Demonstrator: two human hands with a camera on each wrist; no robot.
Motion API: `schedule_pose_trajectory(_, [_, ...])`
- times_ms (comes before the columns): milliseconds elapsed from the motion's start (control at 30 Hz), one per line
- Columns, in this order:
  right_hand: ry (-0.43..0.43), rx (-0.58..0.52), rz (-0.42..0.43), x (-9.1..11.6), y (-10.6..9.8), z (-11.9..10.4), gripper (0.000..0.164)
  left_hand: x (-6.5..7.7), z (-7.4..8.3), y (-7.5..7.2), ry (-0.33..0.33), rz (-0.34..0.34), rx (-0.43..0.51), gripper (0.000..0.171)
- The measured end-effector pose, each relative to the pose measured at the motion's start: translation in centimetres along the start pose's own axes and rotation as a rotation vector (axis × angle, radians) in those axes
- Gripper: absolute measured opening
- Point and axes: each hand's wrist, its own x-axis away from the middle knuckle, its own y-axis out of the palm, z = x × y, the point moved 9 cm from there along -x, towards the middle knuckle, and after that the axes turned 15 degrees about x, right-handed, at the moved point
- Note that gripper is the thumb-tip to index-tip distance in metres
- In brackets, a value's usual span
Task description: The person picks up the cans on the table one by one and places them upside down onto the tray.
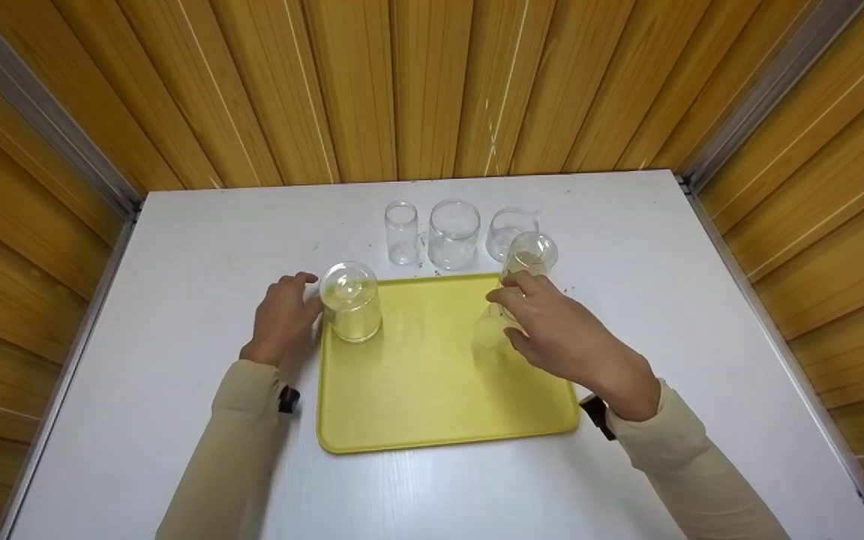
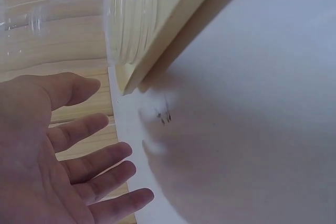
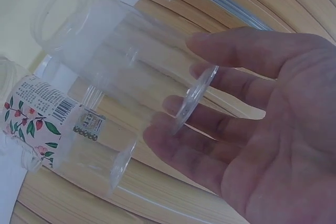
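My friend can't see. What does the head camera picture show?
A right hand tips a clear glass over a yellow tray on a white table. The open left hand is beside an upside-down glass; three more glasses stand behind.

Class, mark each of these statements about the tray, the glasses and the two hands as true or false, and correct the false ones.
1. The tray is yellow. True.
2. An upturned glass stands on the tray's far left corner. True.
3. The right hand is empty. False: it holds a tilted clear glass over the tray's right side.
4. The left hand grips the upturned glass. False: its fingers are straight, beside the glass.
5. Three glasses stand on the white table behind the tray. True.
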Motion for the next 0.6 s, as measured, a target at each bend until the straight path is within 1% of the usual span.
schedule_pose_trajectory(200, [0.044,-0.012,-0.059,0.9,0.6,0.6,0.044,-0.4,-0.1,0.4,-0.015,-0.003,-0.023,0.047])
schedule_pose_trajectory(367, [0.057,0.005,-0.068,1.6,0.7,1.0,0.044,-0.7,-0.5,0.8,-0.029,-0.012,-0.043,0.045])
schedule_pose_trajectory(600, [0.069,0.025,-0.082,2.4,0.7,1.3,0.045,-0.6,-0.4,0.9,-0.003,-0.013,-0.055,0.043])
